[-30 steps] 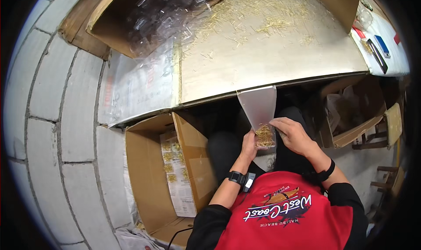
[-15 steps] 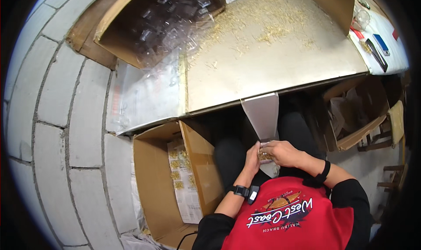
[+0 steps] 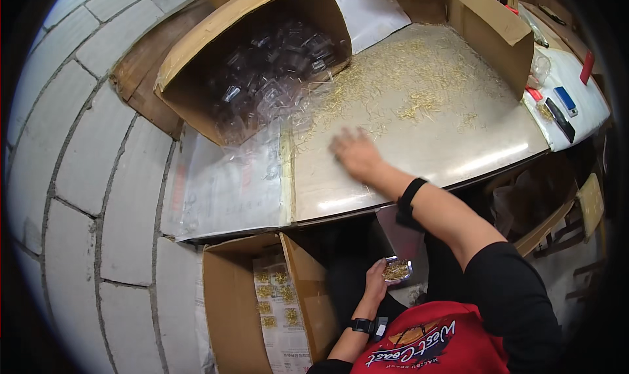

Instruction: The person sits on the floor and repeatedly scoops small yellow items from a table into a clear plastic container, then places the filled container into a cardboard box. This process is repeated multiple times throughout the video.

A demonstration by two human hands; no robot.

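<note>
Above my lap, my left hand [image 3: 375,279] grips a small clear plastic box [image 3: 407,270] by its side. Thin gold-coloured pin-like pieces [image 3: 395,270] fill much of it. Over the table, my right hand [image 3: 358,154] reaches toward the near side of a wide scatter of similar gold pieces [image 3: 422,102]. Motion blurs its fingers, so whether they pinch anything cannot be made out. Left of that hand, many clear plastic boxes [image 3: 282,98] spill from a tipped carton [image 3: 190,43].
Below the table's left part stands an open carton [image 3: 239,315] with several gold-filled packs [image 3: 265,292] on printed paper. At the right lie a black-handled tool [image 3: 560,121] and a blue item [image 3: 565,100] on white wrapping. A cardboard wall [image 3: 491,39] bounds the scatter. Blocks form the left wall [image 3: 85,164].
My right hand has left the small box at my lap and moved up and forward over the table. The left hand keeps the box, now in plainer view. The whole view has shifted.
</note>
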